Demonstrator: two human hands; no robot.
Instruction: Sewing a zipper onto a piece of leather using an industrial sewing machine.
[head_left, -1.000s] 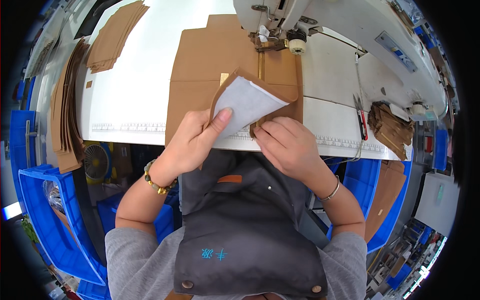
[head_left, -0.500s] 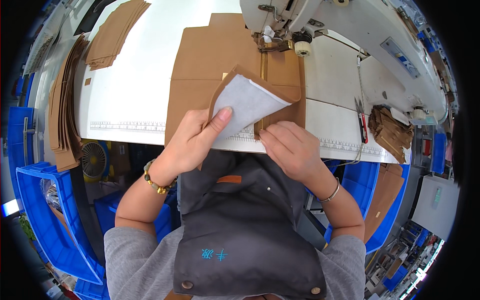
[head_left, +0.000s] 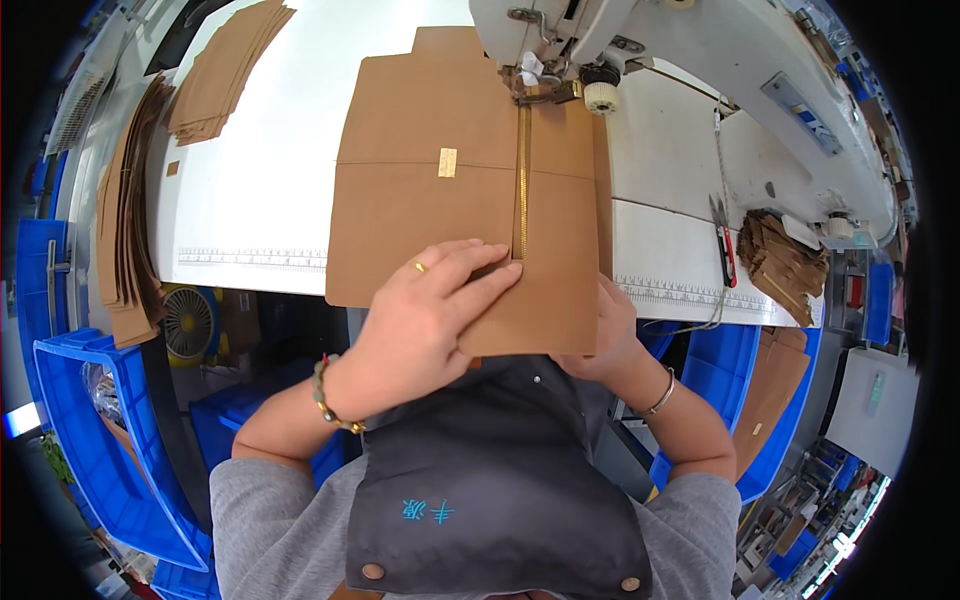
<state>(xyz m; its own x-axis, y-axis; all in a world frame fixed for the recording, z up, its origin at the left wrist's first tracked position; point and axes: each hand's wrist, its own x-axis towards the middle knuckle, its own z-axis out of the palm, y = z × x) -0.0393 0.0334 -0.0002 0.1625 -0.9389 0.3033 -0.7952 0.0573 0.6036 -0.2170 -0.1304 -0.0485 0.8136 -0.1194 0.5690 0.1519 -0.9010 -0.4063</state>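
A brown leather-like panel lies under the sewing machine's presser foot, its near part reaching past the table edge toward me. A gold-toothed zipper runs down it from the foot, and a small gold label sits left of the zipper. My left hand rests on the panel with fingers stretched out, fingertips at the zipper's near end. My right hand holds the panel's near right edge, most of its fingers hidden underneath.
The sewing machine overhangs the far right. Red-handled scissors and brown scraps lie at right. Stacked brown pieces and another stack are at left. Blue bins stand below the table.
The folded-up corner with its white backing has been laid flat, showing the label and zipper. My left hand moved right onto the panel; my right hand went down to its near right edge.
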